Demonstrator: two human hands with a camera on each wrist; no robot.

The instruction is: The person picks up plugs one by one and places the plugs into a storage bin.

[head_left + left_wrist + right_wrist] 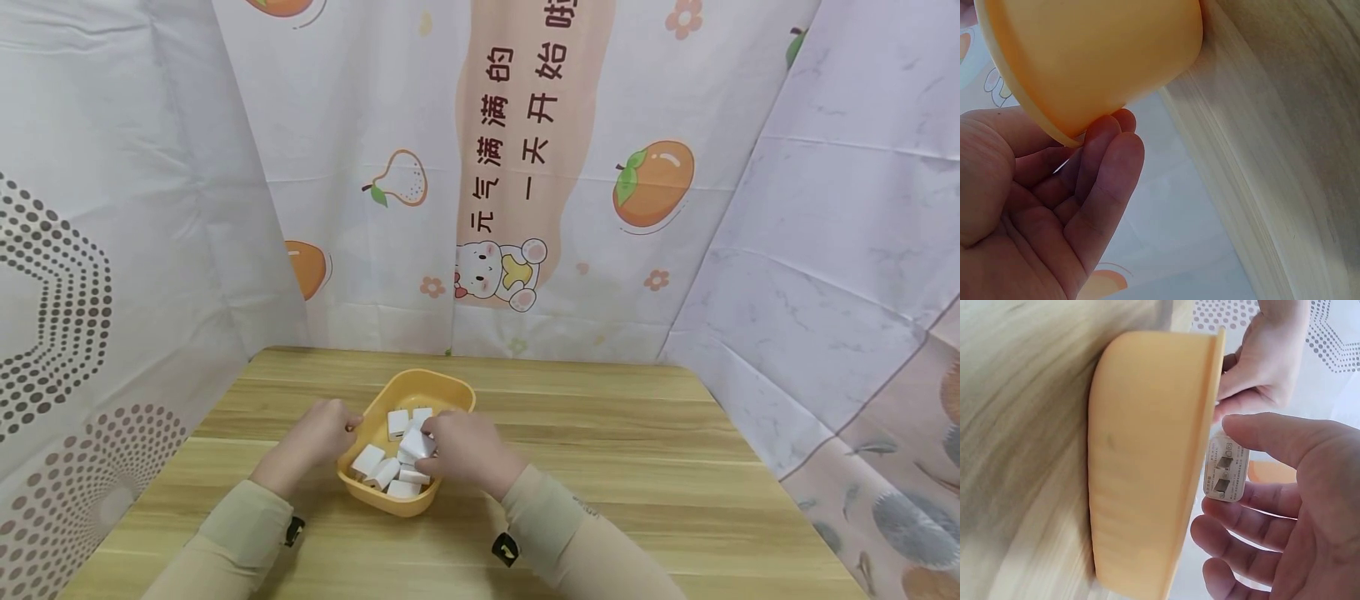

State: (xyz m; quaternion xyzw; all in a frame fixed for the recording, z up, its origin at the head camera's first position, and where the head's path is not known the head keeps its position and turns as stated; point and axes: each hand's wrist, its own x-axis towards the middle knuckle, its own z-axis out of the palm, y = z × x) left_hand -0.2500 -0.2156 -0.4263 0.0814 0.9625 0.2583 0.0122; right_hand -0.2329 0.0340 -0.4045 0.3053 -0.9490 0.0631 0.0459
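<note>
A yellow plastic tub [392, 505] stands on the table with several white charger adapters [398, 424] lying inside it. At its left side my left hand [322, 429] pinches the rim; in the left wrist view curled fingers [1113, 169] lie against the tub's outer wall. Over the right part of the tub, my right hand [468, 450] holds one white charger adapter [1225, 469] between thumb and fingers. Two flat metal prongs and small print show on that adapter's face, just above the rim in the right wrist view.
A wood-grain table [600, 433] extends to the right of the tub. Behind it hangs a printed curtain [390, 275] with fruit and lettering, and patterned sheets [202, 208] close in both sides.
</note>
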